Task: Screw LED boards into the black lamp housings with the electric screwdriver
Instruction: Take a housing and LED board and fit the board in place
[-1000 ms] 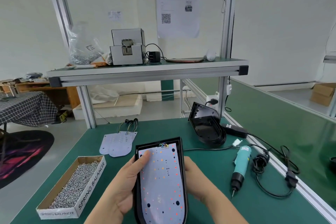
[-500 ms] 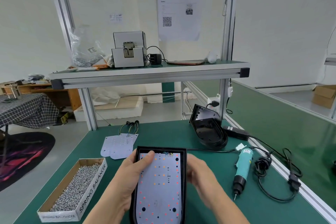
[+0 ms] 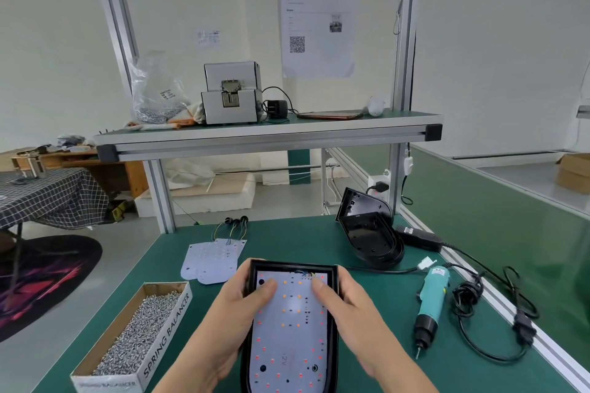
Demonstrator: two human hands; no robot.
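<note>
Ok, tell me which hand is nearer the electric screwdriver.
Right. The right hand grips the lamp housing beside the electric screwdriver; the left hand holds the opposite edge, farther away.

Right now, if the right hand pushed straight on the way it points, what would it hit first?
Probably the far rim of the black lamp housing, just beyond the right hand, whose thumb presses the LED board.

Left hand [image 3: 230,322], right hand [image 3: 354,313] gripping, thumbs flat.
</note>
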